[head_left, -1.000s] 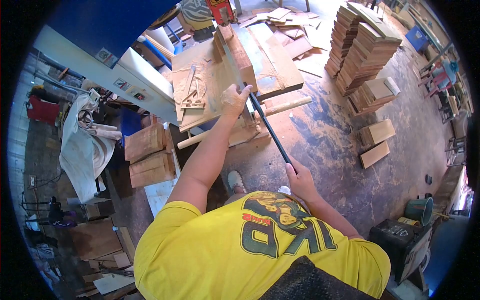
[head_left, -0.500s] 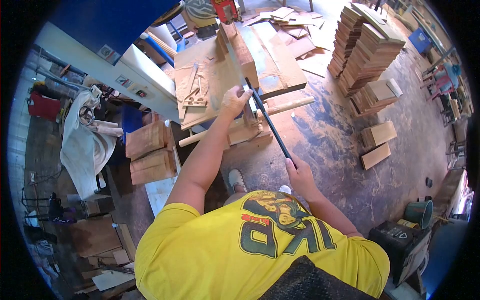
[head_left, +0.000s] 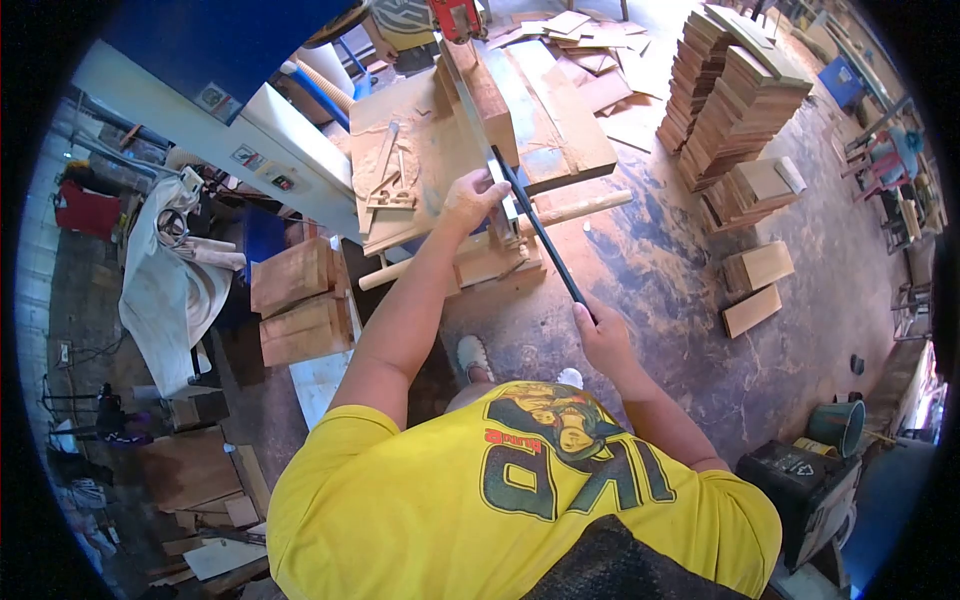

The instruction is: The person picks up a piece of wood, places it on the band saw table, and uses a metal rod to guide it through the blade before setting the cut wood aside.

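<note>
My right hand [head_left: 606, 340] is closed round the near end of a long black bar [head_left: 548, 245]. The bar slants away to the left, its far end against the wood block on the saw table. My left hand [head_left: 474, 203] grips the edge of a shiny metal strip [head_left: 502, 190] beside the bar, thumb on top; its other fingers are partly hidden. Beyond both hands, a tall wood block [head_left: 478, 95] stands on the wooden saw table [head_left: 425, 150], beneath the red part [head_left: 458, 18] of a large blue and white machine.
Tools and sawdust lie on the table's left side near a mallet-like wooden piece [head_left: 390, 200]. A round wooden rod [head_left: 590, 208] juts out at the front. Tall board stacks [head_left: 735, 110] stand right; thick wood blocks [head_left: 292, 305] lie left. Another person [head_left: 405, 35] is behind the machine.
My right hand has moved slightly forward with the black bar, whose far end sits a little further up. My left hand stays at almost the same place on the metal strip.
</note>
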The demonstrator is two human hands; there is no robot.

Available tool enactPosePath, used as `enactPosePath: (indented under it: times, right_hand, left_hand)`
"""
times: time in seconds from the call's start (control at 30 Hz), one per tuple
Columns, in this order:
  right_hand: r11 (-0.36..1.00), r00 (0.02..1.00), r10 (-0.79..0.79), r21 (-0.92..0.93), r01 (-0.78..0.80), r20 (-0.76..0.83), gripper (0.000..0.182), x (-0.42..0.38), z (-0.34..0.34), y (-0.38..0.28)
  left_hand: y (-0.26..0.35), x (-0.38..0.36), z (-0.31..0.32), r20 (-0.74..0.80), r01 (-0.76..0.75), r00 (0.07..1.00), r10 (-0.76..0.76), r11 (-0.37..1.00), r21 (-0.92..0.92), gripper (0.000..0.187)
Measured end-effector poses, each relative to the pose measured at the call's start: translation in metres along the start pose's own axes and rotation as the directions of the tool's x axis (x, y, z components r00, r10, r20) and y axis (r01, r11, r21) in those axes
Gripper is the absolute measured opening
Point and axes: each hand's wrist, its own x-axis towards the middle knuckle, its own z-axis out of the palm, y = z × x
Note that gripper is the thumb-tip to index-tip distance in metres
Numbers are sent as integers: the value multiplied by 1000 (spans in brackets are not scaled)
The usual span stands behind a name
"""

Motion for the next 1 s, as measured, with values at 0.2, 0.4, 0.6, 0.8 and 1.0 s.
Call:
enactPosePath:
  times: [0.2,0.4,0.6,0.8,1.0]
  right_hand:
    - [1000,1000,19,21,-19,-13,39,1,2,-12]
    - [1000,1000,17,10,-17,-3,40,8,4,-8]
    - [1000,1000,2,16,-2,-14,40,12,8,-6]
    - [1000,1000,12,20,-12,-12,39,17,9,-9]
    - [999,998,-28,24,29,-47,40,23,14,-1]
  left_hand:
    - [-1,-2,1,38,-3,999,5,998,-56,46]
    - [-2,-1,4,-45,-66,997,64,996,-53,29]
    - [-10,5,2,-66,-67,996,64,997,-45,33]
    - [-2,0,0,16,6,1000,-5,1000,-31,35]
    - [-1,0,1,2,20,1000,-20,999,-27,35]
